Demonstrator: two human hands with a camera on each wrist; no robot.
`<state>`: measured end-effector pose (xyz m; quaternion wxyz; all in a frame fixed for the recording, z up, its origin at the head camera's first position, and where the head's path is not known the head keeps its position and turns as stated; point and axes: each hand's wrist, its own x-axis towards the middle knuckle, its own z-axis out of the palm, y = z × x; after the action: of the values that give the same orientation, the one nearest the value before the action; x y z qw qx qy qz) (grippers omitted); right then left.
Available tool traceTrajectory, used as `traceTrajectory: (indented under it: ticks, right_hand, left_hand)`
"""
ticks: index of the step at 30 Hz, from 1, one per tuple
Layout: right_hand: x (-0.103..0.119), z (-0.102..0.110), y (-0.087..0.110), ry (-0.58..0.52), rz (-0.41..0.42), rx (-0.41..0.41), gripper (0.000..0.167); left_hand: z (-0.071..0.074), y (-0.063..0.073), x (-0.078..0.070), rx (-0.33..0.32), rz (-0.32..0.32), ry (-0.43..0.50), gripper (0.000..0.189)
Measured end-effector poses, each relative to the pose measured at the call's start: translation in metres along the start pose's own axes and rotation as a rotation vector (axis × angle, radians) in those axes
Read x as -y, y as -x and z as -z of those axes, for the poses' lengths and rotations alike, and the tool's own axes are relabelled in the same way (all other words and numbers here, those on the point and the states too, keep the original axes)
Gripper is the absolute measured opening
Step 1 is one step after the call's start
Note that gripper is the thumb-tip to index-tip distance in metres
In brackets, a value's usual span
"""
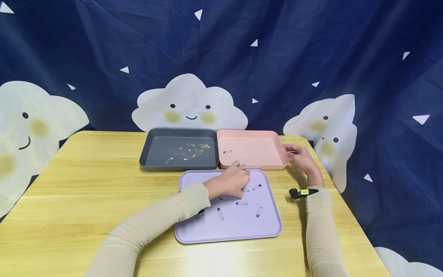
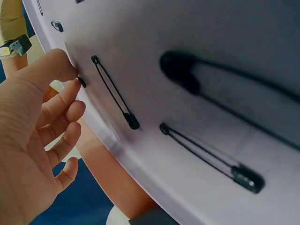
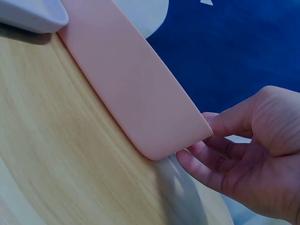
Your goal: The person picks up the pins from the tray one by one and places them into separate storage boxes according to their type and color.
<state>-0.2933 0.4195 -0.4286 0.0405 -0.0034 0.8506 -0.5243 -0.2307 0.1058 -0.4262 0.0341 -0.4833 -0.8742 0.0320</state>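
Note:
In the head view my left hand (image 1: pixel 232 180) is over the lilac tray (image 1: pixel 228 231), where several silver safety pins with dark ends lie scattered. The left wrist view shows thumb and forefinger of that hand pinching a safety pin (image 2: pixel 82 82); only its dark end peeks out. Close by lie another safety pin (image 2: pixel 115 93) and a third one (image 2: pixel 211 157). At the far right my right hand (image 1: pixel 302 157) holds the outer wall of the pink tray (image 1: pixel 282 159), thumb at the rim corner in the right wrist view. One safety pin (image 1: pixel 227 151) lies inside the pink tray.
Left of the pink tray, side by side with it, stands a dark grey tray (image 1: pixel 152 154) with several gold safety pins (image 1: pixel 188 158). The wooden table (image 1: pixel 86 192) carries all three trays. Behind it hangs a dark blue cloth (image 1: pixel 225 46) with cloud faces.

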Motion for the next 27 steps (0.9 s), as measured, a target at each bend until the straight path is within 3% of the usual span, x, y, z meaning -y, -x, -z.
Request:
traceTrajectory:
  ticks: [17,27]
  right_hand:
    - [-0.001,0.001,0.000,0.008,-0.006,0.003,0.046]
    - [0.018,0.000,0.010,-0.035,-0.024,0.028,0.047]
  left_hand:
    - [0.007,-0.005,-0.005,0.064,0.031,0.032,0.015]
    - [0.008,-0.006,-0.007,0.075,0.055,0.047,0.018]
